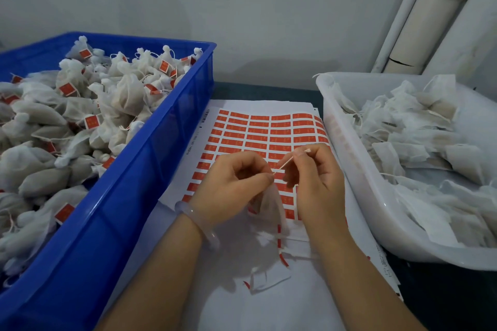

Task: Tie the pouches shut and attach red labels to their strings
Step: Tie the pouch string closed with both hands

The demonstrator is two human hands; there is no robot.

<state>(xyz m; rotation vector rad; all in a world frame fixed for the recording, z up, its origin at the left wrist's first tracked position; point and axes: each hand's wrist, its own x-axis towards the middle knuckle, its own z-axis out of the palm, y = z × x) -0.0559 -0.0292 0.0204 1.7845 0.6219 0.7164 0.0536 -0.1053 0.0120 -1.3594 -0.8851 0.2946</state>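
Observation:
A white mesh pouch [269, 203] hangs from my left hand [231, 185], which pinches its neck above the sheet of red labels [258, 131]. My right hand [314, 177] pinches the pouch's thin string [287, 162] and holds it taut up and to the right between the two hands. Most of the pouch's body is hidden behind my fingers. The label sheet lies flat on white paper between two bins, with several rows of red stickers on it.
A blue crate [150, 158] on the left is heaped with tied pouches carrying red labels. A translucent white bin [357, 169] on the right holds untied pouches. Peeled backing scraps [269, 277] lie on the paper near me. A wall and pipes stand behind.

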